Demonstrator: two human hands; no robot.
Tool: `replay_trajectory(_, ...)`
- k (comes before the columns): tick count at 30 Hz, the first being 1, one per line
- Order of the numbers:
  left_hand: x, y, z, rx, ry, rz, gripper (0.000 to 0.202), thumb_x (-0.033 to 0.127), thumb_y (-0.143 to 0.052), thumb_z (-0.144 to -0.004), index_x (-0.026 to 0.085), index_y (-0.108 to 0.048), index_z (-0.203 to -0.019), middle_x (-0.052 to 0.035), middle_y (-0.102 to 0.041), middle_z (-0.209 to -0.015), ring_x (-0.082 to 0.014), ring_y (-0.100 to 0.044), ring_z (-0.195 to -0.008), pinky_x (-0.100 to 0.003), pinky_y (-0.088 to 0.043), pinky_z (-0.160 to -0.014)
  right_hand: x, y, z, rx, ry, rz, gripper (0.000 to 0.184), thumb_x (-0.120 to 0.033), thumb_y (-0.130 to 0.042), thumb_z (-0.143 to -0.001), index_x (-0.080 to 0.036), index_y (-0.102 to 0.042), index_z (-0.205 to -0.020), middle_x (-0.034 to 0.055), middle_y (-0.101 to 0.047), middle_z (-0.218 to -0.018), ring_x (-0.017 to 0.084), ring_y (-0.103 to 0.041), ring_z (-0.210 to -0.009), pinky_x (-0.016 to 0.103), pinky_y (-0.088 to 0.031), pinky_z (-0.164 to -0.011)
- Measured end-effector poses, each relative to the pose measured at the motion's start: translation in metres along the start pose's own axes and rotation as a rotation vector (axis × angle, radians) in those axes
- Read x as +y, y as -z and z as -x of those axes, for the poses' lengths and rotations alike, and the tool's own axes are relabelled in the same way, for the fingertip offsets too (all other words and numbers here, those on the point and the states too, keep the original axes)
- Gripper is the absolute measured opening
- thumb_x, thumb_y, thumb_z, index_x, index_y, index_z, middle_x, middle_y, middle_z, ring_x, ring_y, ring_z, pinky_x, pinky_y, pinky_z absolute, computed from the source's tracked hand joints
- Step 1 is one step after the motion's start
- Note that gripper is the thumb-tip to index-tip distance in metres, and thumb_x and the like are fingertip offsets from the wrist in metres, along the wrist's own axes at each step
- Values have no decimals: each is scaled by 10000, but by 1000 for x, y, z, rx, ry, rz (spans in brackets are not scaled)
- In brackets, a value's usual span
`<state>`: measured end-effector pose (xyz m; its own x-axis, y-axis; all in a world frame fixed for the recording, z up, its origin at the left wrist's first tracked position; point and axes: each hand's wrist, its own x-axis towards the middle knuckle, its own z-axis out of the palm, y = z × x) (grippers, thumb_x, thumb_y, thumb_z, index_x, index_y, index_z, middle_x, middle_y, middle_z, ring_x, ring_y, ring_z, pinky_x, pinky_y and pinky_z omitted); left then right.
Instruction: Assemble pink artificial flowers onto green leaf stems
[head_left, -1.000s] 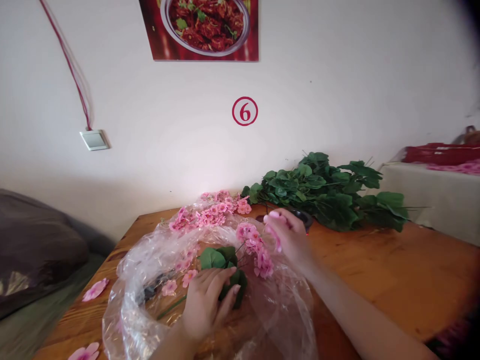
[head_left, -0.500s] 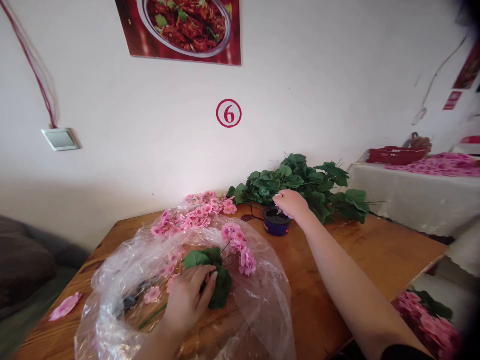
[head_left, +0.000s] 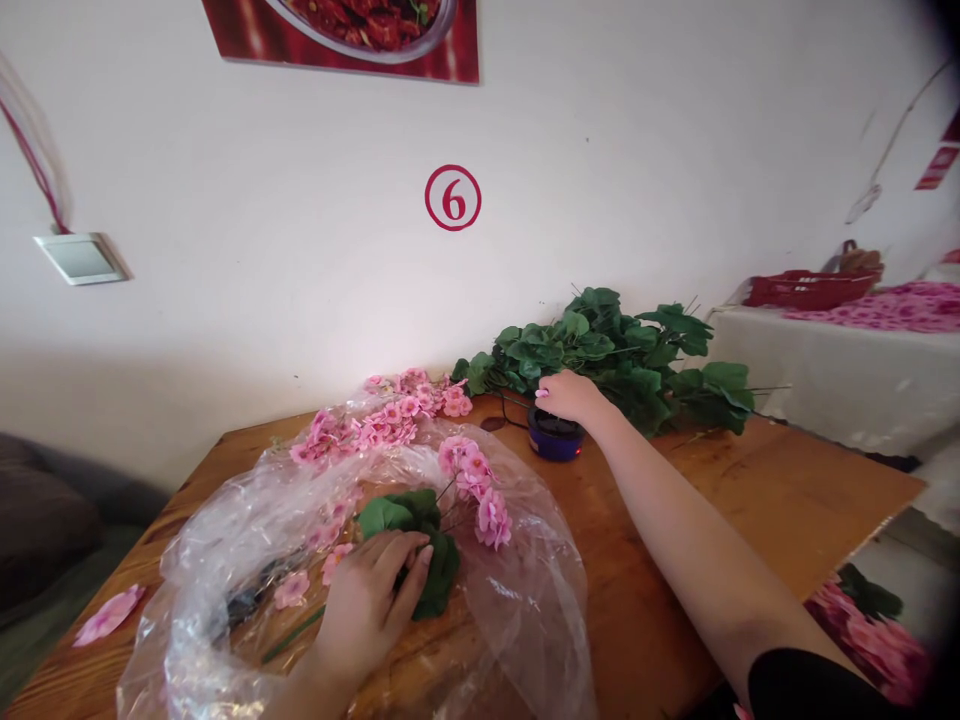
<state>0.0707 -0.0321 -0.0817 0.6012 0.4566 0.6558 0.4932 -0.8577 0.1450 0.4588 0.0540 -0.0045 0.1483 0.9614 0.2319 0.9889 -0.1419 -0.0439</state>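
Only readable mark on show: a red circled 6 (head_left: 453,198) on the wall. Left hand (head_left: 367,600) curls, fingers pressed together, over green artificial leaves (head_left: 439,575) on a pink blossom stem (head_left: 472,480), inside a clear plastic bag (head_left: 525,590). Right hand (head_left: 570,397) bunches at a blue tub (head_left: 555,440) on the wooden table (head_left: 750,520); fingers hide any pinch, can't tell.

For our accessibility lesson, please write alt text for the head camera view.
A person's left hand holds green leaves of a pink flower spray inside a clear plastic bag on a wooden table, while the right hand rests atop a small blue pot. A heap of green leafy stems lies behind, against a white wall.
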Motion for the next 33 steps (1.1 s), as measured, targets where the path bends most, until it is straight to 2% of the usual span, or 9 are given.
replay_trajectory(4,1,0,2,12,75,30,199,267,-507,-957,231,-512,-1153,-6,-676,-815,-155,-673,-695,-261,-525,-627,-6,-5,-1,-43,14,2,299,-286,-489,-871,-141,-747,-918,169,-715,-954,255,-646,-882,278,-401,-672)
replay_trajectory(8,2,-2,5,53,159,58,233,303,-519,-949,224,-452,-1158,8,-644,-816,-133,-627,-599,-248,-493,-550,-9,-6,-1,-40,28,-20,314,-283,-461,-896,-148,-741,-944,159,-714,-989,234,-644,-863,269,-389,-650)
replay_trajectory(14,-1,-5,8,103,183,57,259,322,-542,-934,219,-443,-1150,8,-617,-819,-142,-619,-623,-259,-495,-564,-8,-5,-2,-45,3,-47,275,-261,-495,-883,-126,-734,-879,168,-716,-929,225,-649,-802,262,-372,-624)
replay_trajectory(16,-2,-4,7,132,189,25,260,327,-554,-927,216,-466,-1146,-8,-619,-845,-161,-633,-686,-278,-509,-611,-9,-6,-1,-50,11,-70,265,-251,-492,-885,-135,-729,-861,147,-721,-913,203,-646,-769,253,-366,-612)
replay_trajectory(19,-3,-2,5,182,215,-18,195,324,-553,-927,222,-529,-1091,-45,-632,-943,-207,-641,-871,-342,-525,-769,-11,-7,-1,-40,17,-102,266,-238,-471,-892,-151,-722,-873,123,-725,-913,185,-639,-755,244,-363,-605)
replay_trajectory(23,-10,-2,2,253,365,-13,211,342,-535,-938,218,-570,-1105,-82,-629,-1109,-254,-589,-1078,-439,-469,-958,-10,-8,-2,-22,5,-108,243,-239,-498,-875,-133,-710,-827,149,-717,-904,204,-636,-790,252,-359,-609)
replay_trajectory(26,-18,-8,2,269,489,44,299,394,-528,-938,213,-582,-1171,-91,-632,-1176,-269,-574,-1145,-479,-436,-1019,-9,-10,-2,-34,-4,-129,232,-249,-501,-874,-144,-701,-819,119,-715,-839,173,-628,-692,241,-352,-572)
replay_trajectory(29,-24,-16,4,273,597,190,340,443,-519,-933,195,-615,-1145,-96,-676,-1106,-262,-632,-1059,-444,-502,-929,-8,-9,-2,-6,-13,-141,249,-266,-470,-892,-159,-692,-858,99,-711,-825,157,-617,-643,238,-358,-566)
replay_trajectory(33,-22,-19,5,278,725,377,367,472,-516,-931,182,-632,-1125,-80,-709,-1016,-225,-675,-914,-369,-532,-812,-2,-4,-4,55,-60,-125,274,-290,-450,-893,-157,-688,-862,122,-701,-795,196,-631,-675,264,-380,-600)
